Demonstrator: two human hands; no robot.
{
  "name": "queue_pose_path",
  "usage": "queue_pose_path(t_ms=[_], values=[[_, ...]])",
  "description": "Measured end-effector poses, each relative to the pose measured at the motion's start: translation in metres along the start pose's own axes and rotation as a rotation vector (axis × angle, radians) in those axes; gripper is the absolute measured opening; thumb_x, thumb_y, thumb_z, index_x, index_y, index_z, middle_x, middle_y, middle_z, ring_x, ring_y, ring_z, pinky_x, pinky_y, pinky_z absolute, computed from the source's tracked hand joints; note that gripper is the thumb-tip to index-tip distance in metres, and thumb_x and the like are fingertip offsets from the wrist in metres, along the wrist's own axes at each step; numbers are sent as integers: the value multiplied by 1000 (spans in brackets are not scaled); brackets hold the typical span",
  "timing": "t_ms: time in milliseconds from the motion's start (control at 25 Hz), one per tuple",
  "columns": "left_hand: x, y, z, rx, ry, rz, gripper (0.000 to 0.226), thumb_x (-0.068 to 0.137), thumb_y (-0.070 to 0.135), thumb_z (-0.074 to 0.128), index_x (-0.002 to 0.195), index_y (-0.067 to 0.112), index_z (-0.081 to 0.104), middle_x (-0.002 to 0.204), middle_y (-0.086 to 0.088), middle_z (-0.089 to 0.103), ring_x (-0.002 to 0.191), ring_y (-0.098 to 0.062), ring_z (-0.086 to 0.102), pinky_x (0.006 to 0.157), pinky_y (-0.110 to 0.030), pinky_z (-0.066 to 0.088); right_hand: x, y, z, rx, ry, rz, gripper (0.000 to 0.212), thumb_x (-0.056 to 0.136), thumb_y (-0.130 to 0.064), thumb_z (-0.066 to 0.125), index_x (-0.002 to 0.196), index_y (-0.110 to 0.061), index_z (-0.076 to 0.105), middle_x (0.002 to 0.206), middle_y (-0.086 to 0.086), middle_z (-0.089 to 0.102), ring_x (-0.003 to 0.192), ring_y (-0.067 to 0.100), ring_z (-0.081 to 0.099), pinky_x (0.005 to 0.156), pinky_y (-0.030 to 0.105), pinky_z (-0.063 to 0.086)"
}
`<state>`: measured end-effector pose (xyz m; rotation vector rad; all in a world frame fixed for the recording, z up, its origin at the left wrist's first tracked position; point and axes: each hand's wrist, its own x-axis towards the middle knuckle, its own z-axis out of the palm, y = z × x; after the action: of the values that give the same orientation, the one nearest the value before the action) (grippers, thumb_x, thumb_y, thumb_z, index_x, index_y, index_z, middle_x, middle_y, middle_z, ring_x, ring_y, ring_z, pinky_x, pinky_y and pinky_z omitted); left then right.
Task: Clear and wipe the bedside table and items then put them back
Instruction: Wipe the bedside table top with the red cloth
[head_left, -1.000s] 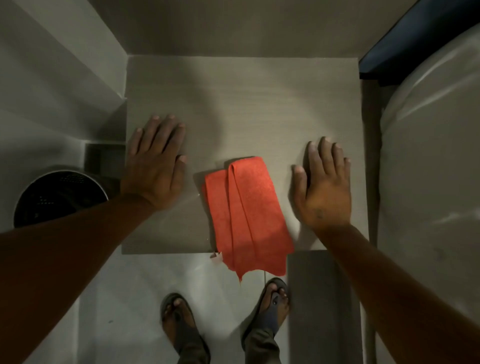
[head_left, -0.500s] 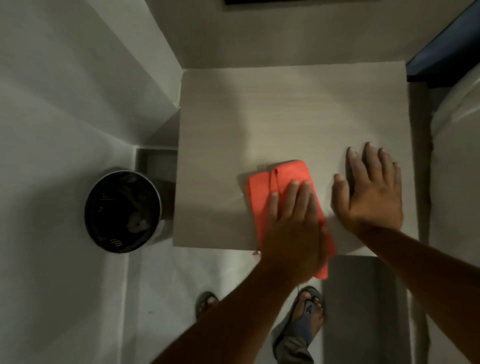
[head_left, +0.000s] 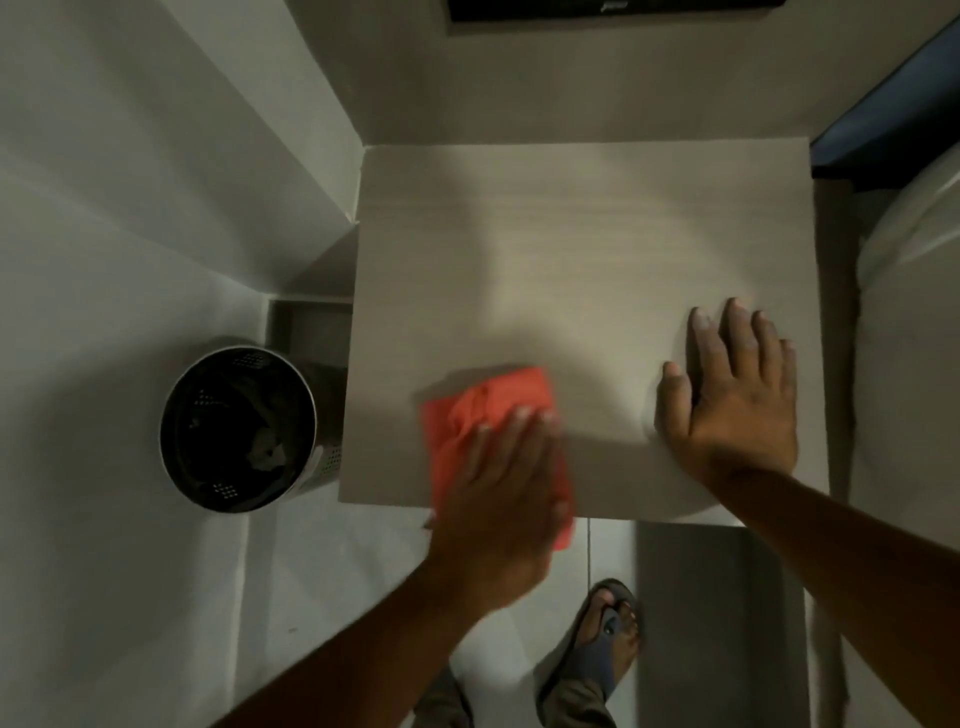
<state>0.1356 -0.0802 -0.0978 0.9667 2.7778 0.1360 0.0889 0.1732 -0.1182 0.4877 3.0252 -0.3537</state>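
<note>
- An orange cloth (head_left: 485, 410) is seen bunched on the near-left part of the pale wood-grain desk (head_left: 582, 249), its lower edge hanging just over the front rim.
- The left hand (head_left: 501, 493) is laid flat on the cloth, fingers (head_left: 519, 431) extended and pressing, nothing pinched.
- The right hand (head_left: 727, 400) is spread flat on the bare desk, well apart from the cloth, holding nothing.
- The cloth is judged soft, light and limp; it is best pressed under a flat palm for wiping, or gathered at a bunched fold for lifting.
- A dark perforated bin (head_left: 239, 428) is seen on the floor, left of the desk.
</note>
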Motion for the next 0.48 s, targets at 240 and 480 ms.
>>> queue_pose_path(t_ms=[240, 480], values=[[199, -137, -48, 79, 34, -219, 66, 95, 47, 35, 154, 17, 33, 164, -4, 30, 153, -27, 23, 121, -56, 14, -2, 1, 0, 4, 9, -16, 65, 98, -48, 28, 156, -20, 26, 166, 14, 19, 155, 30, 9, 125, 48, 7], [74, -92, -19, 151, 58, -139, 67, 100, 55, 29, 157, 19, 27, 167, -8, 22, 155, -34, 11, 120, -59, 18, 1, 0, -2, 3, -39, -3, 66, 98, -51, 24, 157, -21, 22, 167, 14, 15, 155, 30, 5, 125, 52, 9]])
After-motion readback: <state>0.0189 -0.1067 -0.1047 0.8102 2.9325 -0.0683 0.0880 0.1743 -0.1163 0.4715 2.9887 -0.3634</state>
